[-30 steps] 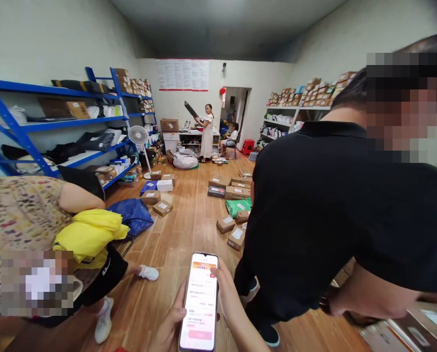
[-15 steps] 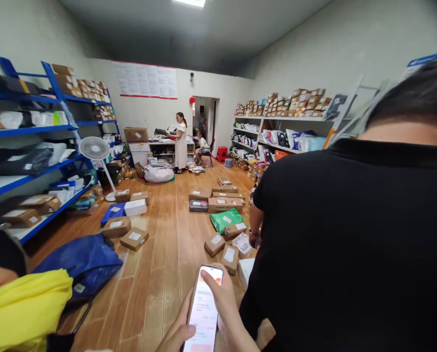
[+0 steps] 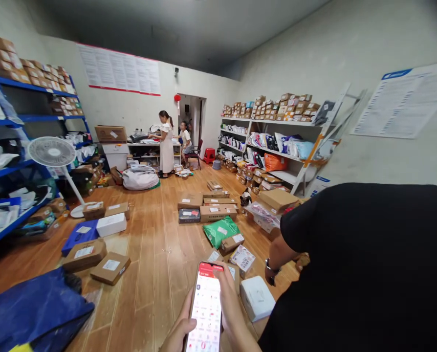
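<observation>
Blue bag (image 3: 31, 308) lies far left on the floor (image 3: 156, 274); left hand (image 3: 178, 332) and right hand (image 3: 231, 305) together clasp the phone (image 3: 206, 310), its long axis pointing away, with a white box (image 3: 257, 297) just right.

Wooden floor (image 3: 156, 274), pale walls (image 3: 314, 58) — blue racks (image 3: 24, 168) left, white shelves (image 3: 277, 146) right.
</observation>
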Available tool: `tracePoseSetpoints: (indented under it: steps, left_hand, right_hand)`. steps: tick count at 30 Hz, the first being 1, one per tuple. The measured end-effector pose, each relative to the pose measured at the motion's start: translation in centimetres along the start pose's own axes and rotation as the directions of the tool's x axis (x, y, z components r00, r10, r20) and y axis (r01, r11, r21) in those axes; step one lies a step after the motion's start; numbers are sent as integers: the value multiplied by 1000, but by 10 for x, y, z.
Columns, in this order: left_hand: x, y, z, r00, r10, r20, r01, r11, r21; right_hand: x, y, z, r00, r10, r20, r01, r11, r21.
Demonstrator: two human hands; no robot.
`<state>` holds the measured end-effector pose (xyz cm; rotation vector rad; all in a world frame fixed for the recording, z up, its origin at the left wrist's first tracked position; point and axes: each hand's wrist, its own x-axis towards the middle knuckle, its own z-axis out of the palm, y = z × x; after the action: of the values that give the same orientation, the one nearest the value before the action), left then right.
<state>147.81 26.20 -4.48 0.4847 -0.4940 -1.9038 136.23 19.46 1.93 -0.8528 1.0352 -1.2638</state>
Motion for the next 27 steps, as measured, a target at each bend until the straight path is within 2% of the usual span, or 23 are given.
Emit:
tracePoseSetpoints:
  steps: [5,8,15,18,21,24,27]
  left_hand:
    - [72,46,-24,1000,18,8,-18,1000,7]
    - [121,79,-36,1000,-17,4,17,999,-35]
    - [223,151,-46,999,-47,24,47,999,1]
    - [255,175,-46,997,-58,44,56,998,30]
    - [285,200,-52,990,-125,71,121,991,53]
    - [317,228,-67,971,-186,153,173,981,93]
    - [349,261,-89,928,-279,246,243,956,164]
  right_hand:
    - [84,2,20,999,-18,28,18,1000,-14]
    - [139,-1,32,999,-38,35,37,999,24]
    - [250,-24,58,999,-44,31,40,992,115]
    - [283,-33,65,998,-65,13,64,996,58]
    - [306,-30,74,995,-96,-11,96,995,1]
    - [328,-17,90,978,-171,-118,169,985,-28]
    - [352,-6,115,944,-203,-259,224,973,54]
